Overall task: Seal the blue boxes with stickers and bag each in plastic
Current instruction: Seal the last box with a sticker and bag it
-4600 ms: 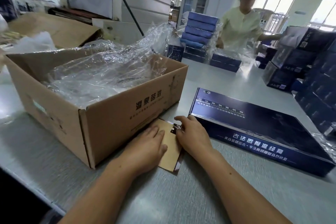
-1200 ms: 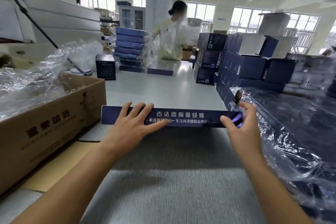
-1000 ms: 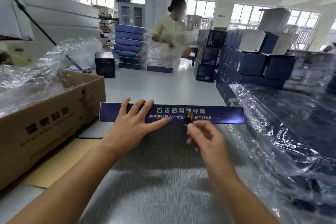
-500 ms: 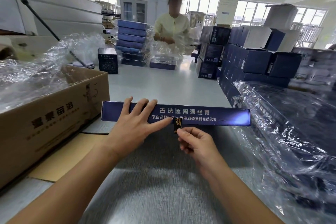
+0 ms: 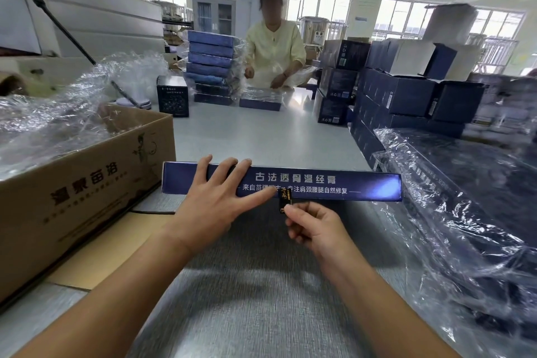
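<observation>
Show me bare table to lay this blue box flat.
Bare table lies beyond the blue box, bordered by the cardboard box, the dark cartons and the far stack. A second patch lies in front of it, between your forearms. Crowded: bagged boxes on the right, cardboard box on the left.

One near blue box (image 5: 373, 187), one sticker (image 5: 285, 200), one cardboard carton (image 5: 87, 195)

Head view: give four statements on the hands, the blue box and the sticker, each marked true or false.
1. The left hand lies with straight fingers on the blue box. True.
2. The right hand pinches a small black sticker at the box's front face. True.
3. The blue box is already bagged in plastic. False: it is bare.
4. The cardboard carton stands right of the box. False: it stands on its left.
</observation>
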